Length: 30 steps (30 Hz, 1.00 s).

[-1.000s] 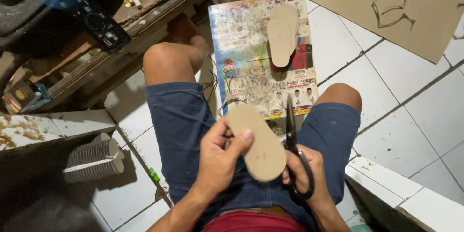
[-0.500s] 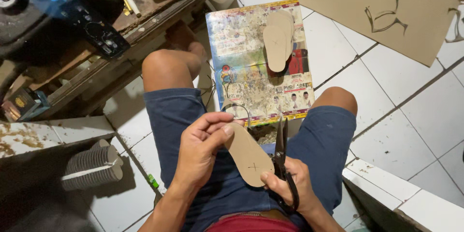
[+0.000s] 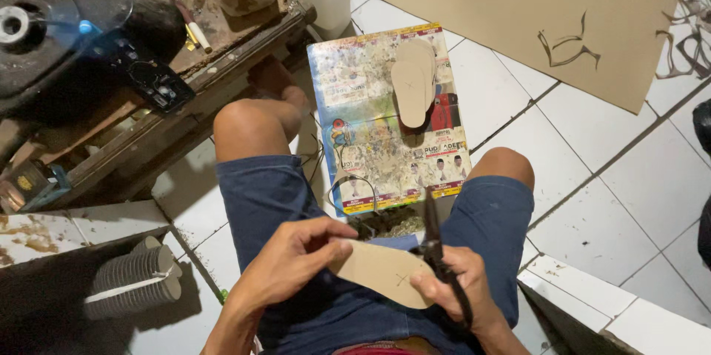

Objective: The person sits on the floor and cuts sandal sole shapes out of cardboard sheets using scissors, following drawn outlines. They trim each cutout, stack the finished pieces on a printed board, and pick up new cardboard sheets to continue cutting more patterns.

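Note:
I sit on a low ledge in blue shorts, knees apart. My left hand (image 3: 296, 255) pinches one end of a tan cardboard insole cut-out (image 3: 381, 273) held flat over my lap. My right hand (image 3: 463, 288) grips black scissors (image 3: 433, 240), blades pointing away from me at the insole's far edge, and its thumb rests on the insole. On the floor between my knees lies a printed poster sheet (image 3: 370, 133) with two more insole cut-outs (image 3: 413, 81) stacked on it.
A large brown cardboard sheet (image 3: 518, 7) with cut-out holes covers the tiles at the upper right. A dark wooden bench (image 3: 222, 37) with a black machine, a tray and tools stands at the left. A ribbed grey stack (image 3: 137, 281) lies at the lower left.
The insole has turned from nearly upright to lying crosswise over my lap. My left hand shifted to its left end, and the scissors moved along its edge.

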Each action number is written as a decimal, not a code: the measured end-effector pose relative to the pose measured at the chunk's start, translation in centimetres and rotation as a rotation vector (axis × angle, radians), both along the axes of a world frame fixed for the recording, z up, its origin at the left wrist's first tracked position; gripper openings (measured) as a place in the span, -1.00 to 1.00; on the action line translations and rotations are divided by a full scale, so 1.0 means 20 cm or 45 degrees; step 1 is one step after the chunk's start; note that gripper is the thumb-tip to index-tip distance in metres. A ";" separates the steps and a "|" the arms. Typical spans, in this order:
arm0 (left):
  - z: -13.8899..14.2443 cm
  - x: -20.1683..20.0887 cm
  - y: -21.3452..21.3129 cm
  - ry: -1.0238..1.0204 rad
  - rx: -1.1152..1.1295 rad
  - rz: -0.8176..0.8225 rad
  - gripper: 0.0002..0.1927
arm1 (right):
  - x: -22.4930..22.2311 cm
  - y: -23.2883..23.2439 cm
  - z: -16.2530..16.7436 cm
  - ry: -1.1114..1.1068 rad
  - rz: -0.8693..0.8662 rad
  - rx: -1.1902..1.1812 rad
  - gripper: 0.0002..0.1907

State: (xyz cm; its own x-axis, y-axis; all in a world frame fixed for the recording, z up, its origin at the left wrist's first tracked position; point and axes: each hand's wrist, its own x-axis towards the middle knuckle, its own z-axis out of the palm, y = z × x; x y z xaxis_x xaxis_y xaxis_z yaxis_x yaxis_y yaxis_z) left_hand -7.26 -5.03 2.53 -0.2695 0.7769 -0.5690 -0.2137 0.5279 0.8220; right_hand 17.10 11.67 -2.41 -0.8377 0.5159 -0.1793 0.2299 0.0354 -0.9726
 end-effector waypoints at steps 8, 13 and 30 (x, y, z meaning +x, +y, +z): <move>-0.08 0.04 -0.07 -0.061 0.247 0.258 -0.75 | -0.05 0.09 0.11 0.176 -0.063 0.195 -0.86; -0.19 0.00 -0.04 -0.017 0.361 0.642 -0.70 | -0.18 0.17 0.17 0.067 -0.661 0.375 -0.85; -0.39 -0.02 0.45 1.358 -0.380 -0.587 -0.81 | -0.47 0.37 -0.07 -0.389 -0.416 -0.081 -0.61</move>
State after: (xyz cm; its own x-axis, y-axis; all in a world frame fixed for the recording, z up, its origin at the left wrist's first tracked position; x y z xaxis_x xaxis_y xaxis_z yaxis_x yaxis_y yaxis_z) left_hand -7.62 4.00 -5.29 -0.4460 0.7995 -0.4024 0.7598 0.5758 0.3018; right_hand 7.78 19.10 -3.77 -0.5360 0.7247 -0.4331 0.4963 -0.1446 -0.8560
